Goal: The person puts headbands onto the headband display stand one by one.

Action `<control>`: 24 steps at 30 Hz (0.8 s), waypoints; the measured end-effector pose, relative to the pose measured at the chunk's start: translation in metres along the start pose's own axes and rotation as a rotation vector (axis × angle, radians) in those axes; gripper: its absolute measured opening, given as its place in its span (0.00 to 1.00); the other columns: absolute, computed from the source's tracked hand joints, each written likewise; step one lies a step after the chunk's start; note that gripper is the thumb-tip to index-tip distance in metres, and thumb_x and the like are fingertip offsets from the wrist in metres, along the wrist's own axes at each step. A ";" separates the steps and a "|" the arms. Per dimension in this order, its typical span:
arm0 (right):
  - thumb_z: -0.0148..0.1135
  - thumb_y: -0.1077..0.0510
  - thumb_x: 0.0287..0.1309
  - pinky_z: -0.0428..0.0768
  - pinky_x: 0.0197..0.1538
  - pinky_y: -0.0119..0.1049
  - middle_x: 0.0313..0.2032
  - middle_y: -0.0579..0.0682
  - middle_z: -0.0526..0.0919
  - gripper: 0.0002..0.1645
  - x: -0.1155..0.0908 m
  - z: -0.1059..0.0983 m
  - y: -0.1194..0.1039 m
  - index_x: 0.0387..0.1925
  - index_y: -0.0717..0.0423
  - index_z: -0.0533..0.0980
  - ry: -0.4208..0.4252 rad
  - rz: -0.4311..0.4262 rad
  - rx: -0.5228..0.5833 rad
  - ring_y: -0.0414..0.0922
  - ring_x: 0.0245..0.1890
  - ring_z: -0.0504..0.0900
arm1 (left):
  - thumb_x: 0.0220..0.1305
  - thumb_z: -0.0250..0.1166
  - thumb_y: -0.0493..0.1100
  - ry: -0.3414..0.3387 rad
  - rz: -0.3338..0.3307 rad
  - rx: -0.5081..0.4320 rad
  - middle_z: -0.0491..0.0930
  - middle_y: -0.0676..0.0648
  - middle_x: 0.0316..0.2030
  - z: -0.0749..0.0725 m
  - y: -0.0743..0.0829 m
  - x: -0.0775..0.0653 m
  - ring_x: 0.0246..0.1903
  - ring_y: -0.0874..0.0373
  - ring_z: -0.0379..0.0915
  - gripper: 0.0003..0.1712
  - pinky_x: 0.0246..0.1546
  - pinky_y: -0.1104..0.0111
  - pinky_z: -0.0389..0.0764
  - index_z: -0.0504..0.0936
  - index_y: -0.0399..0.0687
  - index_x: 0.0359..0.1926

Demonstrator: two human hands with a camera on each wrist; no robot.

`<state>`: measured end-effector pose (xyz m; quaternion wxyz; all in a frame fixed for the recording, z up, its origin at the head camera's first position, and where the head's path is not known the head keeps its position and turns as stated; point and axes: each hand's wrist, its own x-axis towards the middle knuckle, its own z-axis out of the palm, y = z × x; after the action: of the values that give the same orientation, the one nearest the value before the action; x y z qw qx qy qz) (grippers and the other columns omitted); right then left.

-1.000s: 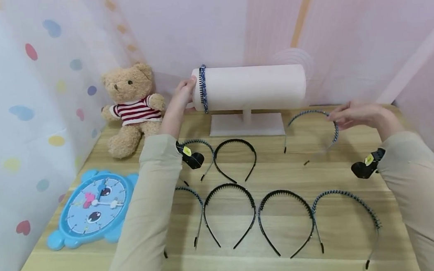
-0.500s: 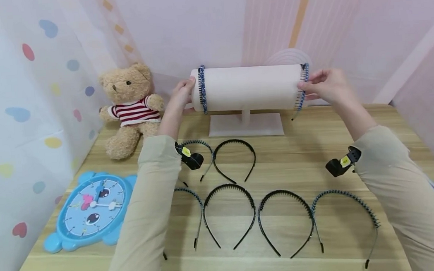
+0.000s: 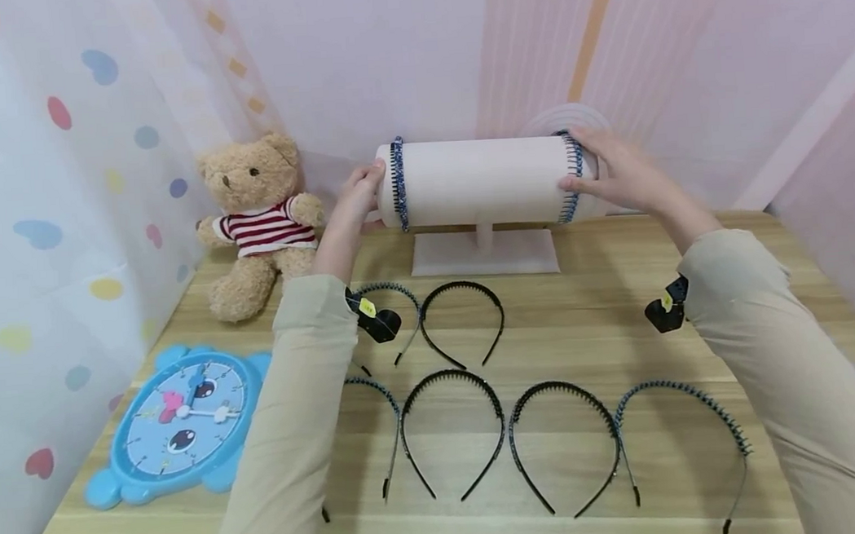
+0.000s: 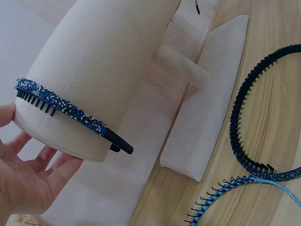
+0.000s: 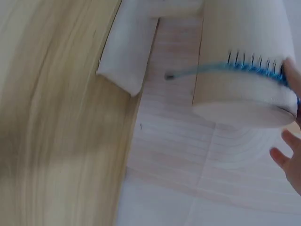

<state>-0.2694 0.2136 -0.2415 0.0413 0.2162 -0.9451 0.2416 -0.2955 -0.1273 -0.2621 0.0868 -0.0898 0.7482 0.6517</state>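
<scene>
A white padded cylinder on a T-shaped headband stand (image 3: 488, 181) lies level at the back of the table. My left hand (image 3: 357, 194) holds its left end, with thumb and fingers spread around the edge in the left wrist view. Close to that end sits a dark headband with blue and white glitter (image 4: 61, 107), its black teeth showing. At the right end my right hand (image 3: 624, 175) grips a blue wire-toothed headband (image 3: 571, 181), thumb in front and fingers on top. One free tip of this headband sticks out past the cylinder in the right wrist view.
Black headbands (image 3: 447, 376) and blue ones (image 3: 681, 386) lie in two rows on the wooden table (image 3: 561, 528). A teddy bear (image 3: 267, 228) sits at the back left, behind a blue toy clock (image 3: 187, 420). A patterned cloth (image 3: 414, 55) hangs close behind the stand.
My right hand has brought the blue headband from the table's right side up to the cylinder, over its right end, and slid it slightly left. My left hand has stayed on the left end.
</scene>
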 end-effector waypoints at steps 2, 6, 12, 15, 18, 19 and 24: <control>0.56 0.41 0.58 0.44 0.70 0.57 0.70 0.61 0.48 0.49 0.003 0.000 -0.003 0.69 0.59 0.46 -0.039 -0.024 -0.038 0.59 0.70 0.45 | 0.66 0.45 0.61 -0.003 0.008 0.007 0.59 0.46 0.64 -0.003 0.001 0.000 0.62 0.49 0.61 0.31 0.60 0.55 0.67 0.58 0.56 0.65; 0.59 0.37 0.52 0.40 0.69 0.59 0.70 0.60 0.47 0.56 0.012 0.001 -0.014 0.70 0.60 0.43 -0.112 -0.035 -0.173 0.59 0.70 0.43 | 0.66 0.44 0.62 0.005 0.013 0.021 0.60 0.46 0.64 -0.008 0.002 -0.001 0.62 0.50 0.61 0.31 0.60 0.55 0.68 0.57 0.56 0.66; 0.69 0.40 0.42 0.36 0.69 0.60 0.70 0.60 0.46 0.66 0.033 0.003 -0.036 0.70 0.62 0.41 -0.222 -0.068 -0.292 0.59 0.70 0.41 | 0.66 0.45 0.62 0.028 0.003 0.008 0.61 0.47 0.64 -0.009 0.000 -0.003 0.61 0.50 0.62 0.31 0.60 0.55 0.68 0.59 0.56 0.65; 0.70 0.40 0.42 0.36 0.69 0.59 0.70 0.60 0.46 0.66 0.045 0.003 -0.048 0.69 0.62 0.41 -0.261 -0.073 -0.286 0.59 0.70 0.42 | 0.65 0.46 0.62 0.035 0.004 -0.010 0.61 0.47 0.64 -0.007 0.000 -0.002 0.61 0.49 0.62 0.31 0.60 0.55 0.68 0.60 0.56 0.64; 0.69 0.41 0.43 0.38 0.69 0.59 0.70 0.61 0.47 0.65 0.056 0.006 -0.056 0.69 0.63 0.41 -0.280 -0.083 -0.247 0.59 0.70 0.44 | 0.65 0.46 0.62 0.038 0.003 -0.020 0.62 0.47 0.63 -0.003 -0.001 -0.002 0.61 0.50 0.62 0.30 0.60 0.55 0.68 0.61 0.56 0.64; 0.69 0.41 0.43 0.39 0.69 0.59 0.70 0.61 0.47 0.65 0.059 0.007 -0.058 0.69 0.63 0.41 -0.285 -0.084 -0.235 0.58 0.70 0.45 | 0.65 0.47 0.62 0.039 0.002 -0.026 0.62 0.47 0.63 -0.001 -0.001 -0.001 0.61 0.50 0.62 0.30 0.60 0.55 0.68 0.61 0.56 0.64; 0.69 0.41 0.44 0.39 0.69 0.59 0.70 0.60 0.47 0.64 0.070 0.015 -0.068 0.69 0.63 0.41 -0.288 -0.112 -0.232 0.57 0.70 0.46 | 0.65 0.48 0.61 0.042 0.011 -0.056 0.64 0.47 0.62 0.005 0.000 -0.001 0.60 0.50 0.63 0.29 0.59 0.54 0.69 0.63 0.58 0.63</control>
<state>-0.3029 0.1259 -0.2121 -0.0564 0.2945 -0.9493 0.0948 -0.2945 -0.1228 -0.2628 0.0649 -0.1018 0.7317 0.6709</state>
